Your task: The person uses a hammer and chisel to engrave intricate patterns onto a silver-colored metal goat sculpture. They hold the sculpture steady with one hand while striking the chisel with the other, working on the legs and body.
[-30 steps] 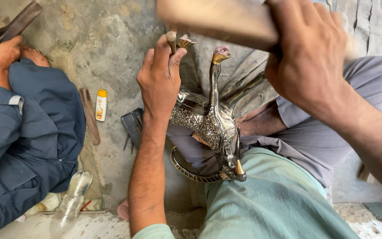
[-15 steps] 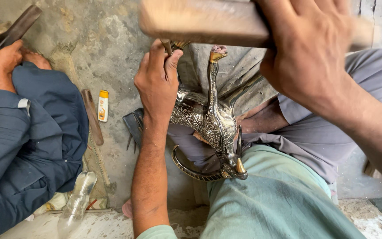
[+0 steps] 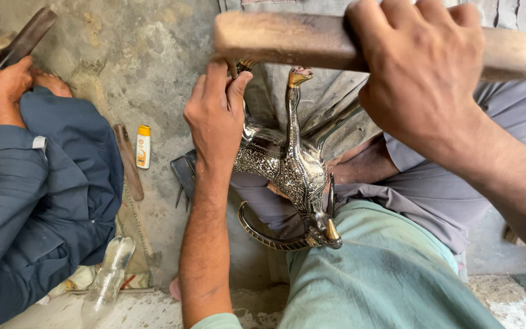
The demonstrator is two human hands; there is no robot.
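Down in the person's lap rests an engraved silver metal bird figure (image 3: 293, 170), its long neck reaching toward the far side and ending in a brass-coloured beak, with a curved tail piece sweeping near the green-trousered knee (image 3: 391, 274). The left hand (image 3: 217, 113) sits just left of the neck, its fingers pinched around a small metal punch (image 3: 238, 64) that stands upright above the bird's back. Above and to the right, the right hand (image 3: 421, 67) is clenched around a thick wooden mallet (image 3: 281, 39), held crosswise over the bird's head. Behind the figure lies the grey-trousered leg (image 3: 433, 183). On the rough concrete floor (image 3: 147, 55) to the left lie a small white bottle with a yellow cap (image 3: 143, 146) and a wooden stick (image 3: 129, 161); nearer, a clear plastic bottle (image 3: 108, 274). At far left, a co-worker in blue clothing (image 3: 38, 201) grips a dark tool (image 3: 25, 39).
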